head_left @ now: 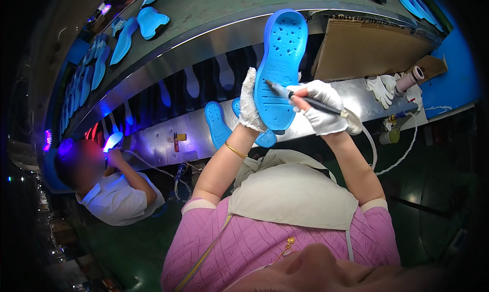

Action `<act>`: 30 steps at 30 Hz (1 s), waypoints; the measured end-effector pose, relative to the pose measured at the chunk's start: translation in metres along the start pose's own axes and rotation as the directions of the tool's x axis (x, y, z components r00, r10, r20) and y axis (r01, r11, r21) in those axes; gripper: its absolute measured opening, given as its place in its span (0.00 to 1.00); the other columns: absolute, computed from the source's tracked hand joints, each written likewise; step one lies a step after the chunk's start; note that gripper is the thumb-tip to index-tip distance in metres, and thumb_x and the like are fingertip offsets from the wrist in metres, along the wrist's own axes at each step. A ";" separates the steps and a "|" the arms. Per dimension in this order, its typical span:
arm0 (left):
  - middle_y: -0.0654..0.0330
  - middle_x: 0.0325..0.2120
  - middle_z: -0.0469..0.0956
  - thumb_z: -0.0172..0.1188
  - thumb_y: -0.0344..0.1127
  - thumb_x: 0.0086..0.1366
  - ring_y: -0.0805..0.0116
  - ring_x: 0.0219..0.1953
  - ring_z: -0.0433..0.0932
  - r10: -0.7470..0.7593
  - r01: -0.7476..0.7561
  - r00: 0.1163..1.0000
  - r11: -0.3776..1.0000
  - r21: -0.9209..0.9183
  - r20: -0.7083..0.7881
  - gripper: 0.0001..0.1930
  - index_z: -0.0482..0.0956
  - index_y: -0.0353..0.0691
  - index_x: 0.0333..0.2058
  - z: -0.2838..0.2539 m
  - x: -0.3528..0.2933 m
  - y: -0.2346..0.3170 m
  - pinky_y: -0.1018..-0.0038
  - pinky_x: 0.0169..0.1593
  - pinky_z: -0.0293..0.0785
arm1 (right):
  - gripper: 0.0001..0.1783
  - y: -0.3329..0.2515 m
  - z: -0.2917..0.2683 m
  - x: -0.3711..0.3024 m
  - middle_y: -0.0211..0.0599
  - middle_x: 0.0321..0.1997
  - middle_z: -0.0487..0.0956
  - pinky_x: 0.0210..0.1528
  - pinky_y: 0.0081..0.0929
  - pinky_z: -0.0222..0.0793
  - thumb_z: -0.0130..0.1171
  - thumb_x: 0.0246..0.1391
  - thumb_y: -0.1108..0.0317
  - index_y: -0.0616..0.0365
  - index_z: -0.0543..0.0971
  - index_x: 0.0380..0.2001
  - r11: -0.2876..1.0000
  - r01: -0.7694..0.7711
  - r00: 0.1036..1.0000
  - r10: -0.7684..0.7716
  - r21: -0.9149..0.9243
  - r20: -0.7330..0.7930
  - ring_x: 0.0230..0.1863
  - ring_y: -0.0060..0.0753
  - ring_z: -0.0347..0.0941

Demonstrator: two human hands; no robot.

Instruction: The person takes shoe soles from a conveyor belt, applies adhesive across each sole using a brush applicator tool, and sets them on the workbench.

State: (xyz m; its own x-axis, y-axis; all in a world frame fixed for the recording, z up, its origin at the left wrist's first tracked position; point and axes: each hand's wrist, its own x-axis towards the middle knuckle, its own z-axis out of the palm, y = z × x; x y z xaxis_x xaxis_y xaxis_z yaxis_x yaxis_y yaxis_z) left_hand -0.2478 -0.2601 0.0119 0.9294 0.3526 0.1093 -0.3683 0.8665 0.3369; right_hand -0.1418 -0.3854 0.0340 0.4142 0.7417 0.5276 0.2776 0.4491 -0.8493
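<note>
A bright blue shoe sole stands nearly upright in front of me, its holed and grooved face toward me. My left hand, in a white glove, grips it along the left edge, the thumb pointing up. In my white-gloved right hand is a brush with a dark handle and a pale front part; its dark tip is at the sole's left-middle surface. A pale hose hangs from near the right wrist. Behind my left hand, another blue sole lies on the metal bench.
Several blue soles lie on the dark green conveyor beyond. Uncoloured sole shapes stand in the rack below it. A cardboard sheet, white gloves and a pinkish roll are at right. At left, a co-worker handles a lit sole.
</note>
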 end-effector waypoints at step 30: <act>0.45 0.43 0.75 0.35 0.66 0.66 0.48 0.41 0.79 0.246 -0.230 0.969 0.909 0.348 -0.001 0.39 0.62 0.31 0.57 0.056 -0.001 0.079 0.54 0.44 0.79 | 0.10 -0.048 -0.022 0.076 0.40 0.32 0.79 0.36 0.26 0.74 0.65 0.39 0.83 0.59 0.79 0.26 0.817 0.488 0.859 -0.385 -0.307 0.338 0.33 0.34 0.77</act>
State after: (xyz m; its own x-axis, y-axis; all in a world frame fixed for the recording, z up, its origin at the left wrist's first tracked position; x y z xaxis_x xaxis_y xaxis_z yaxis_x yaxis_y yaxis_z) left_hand -0.2768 -0.2123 0.0911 0.8102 0.5554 0.1876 -0.5402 0.5831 0.6068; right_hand -0.1049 -0.3617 0.1151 -0.0445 0.6324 0.7734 0.6949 0.5758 -0.4308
